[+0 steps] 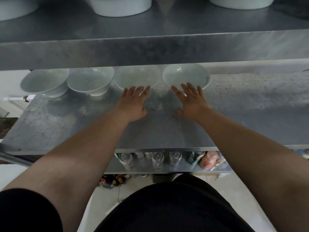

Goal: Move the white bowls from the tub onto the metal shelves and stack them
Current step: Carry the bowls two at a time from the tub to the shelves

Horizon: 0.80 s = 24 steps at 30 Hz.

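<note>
Several white bowls stand in a row at the back of the middle metal shelf (83, 124). The two on the left are stacks: one stack (45, 82) and a second (90, 80). My left hand (133, 102) lies flat with straight fingers touching the near rim of the third bowl (137, 77). My right hand (192, 99) is spread flat too, fingertips against the near rim of the fourth bowl (185, 75), which has a small blue mark on its right side. The tub is not in view.
The upper shelf (150, 47) overhangs the bowls and carries larger white bowls (120, 5). Below the middle shelf, cans (158, 159) and jars stand on a lower shelf. Bottles (112, 180) stand on the tiled floor.
</note>
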### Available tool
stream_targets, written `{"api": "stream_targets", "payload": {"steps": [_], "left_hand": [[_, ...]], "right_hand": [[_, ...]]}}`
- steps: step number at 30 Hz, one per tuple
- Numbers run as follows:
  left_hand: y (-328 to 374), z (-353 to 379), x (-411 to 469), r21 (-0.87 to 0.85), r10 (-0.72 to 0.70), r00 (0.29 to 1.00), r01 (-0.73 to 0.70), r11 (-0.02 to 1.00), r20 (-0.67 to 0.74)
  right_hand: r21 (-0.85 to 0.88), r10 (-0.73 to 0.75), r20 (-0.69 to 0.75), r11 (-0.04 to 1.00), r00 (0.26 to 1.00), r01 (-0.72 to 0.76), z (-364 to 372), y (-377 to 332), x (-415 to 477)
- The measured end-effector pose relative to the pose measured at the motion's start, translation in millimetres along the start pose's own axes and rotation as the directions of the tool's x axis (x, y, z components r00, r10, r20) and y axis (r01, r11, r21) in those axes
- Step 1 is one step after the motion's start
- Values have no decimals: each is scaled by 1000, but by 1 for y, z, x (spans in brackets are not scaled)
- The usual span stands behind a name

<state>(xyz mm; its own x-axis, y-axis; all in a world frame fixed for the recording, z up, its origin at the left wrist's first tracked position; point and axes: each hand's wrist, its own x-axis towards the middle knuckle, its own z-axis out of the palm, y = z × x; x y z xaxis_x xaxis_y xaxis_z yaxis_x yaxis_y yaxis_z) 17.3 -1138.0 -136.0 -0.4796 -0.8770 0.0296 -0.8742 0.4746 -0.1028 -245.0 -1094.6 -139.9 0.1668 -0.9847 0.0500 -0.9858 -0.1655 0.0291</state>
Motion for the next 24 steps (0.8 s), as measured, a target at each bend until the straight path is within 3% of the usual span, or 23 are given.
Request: {"api": "stream_targets", "payload": {"steps": [6, 9, 11, 13, 16, 19, 22, 24], "left_hand": [[1, -7, 3, -5, -7, 999, 8, 1000, 51], [6, -17, -4, -85, -20, 996, 27, 996, 83], [12, -27, -23, -229, -3, 1000, 7, 973, 16], [20, -31, -53, -452, -22, 999, -1, 892, -45], [35, -30, -107, -744, -71, 997, 71, 665, 33], [55, -21, -156, -874, -23, 993, 111, 473, 114], [79, -13, -199, -898, 14, 988, 137, 418, 157], [95, -10, -222, -880, 59, 974, 173, 443, 221]], "right_hand": [[8, 2, 60, 1000, 998, -2, -9, 0, 5], [162, -56, -54, 985, 997, 64, -19, -4, -15], [268, -72, -126, 958, 989, 104, -26, -9, -42], [409, -11, -96, 911, 995, 49, -32, -16, -79], [553, 98, 23, 828, 995, -95, -37, -29, -142], [674, 230, 157, 686, 961, -274, -34, -39, -204], [754, 305, 291, 511, 907, -414, -32, -51, -262], [747, 337, 351, 461, 873, -479, -32, -58, -295]]}}
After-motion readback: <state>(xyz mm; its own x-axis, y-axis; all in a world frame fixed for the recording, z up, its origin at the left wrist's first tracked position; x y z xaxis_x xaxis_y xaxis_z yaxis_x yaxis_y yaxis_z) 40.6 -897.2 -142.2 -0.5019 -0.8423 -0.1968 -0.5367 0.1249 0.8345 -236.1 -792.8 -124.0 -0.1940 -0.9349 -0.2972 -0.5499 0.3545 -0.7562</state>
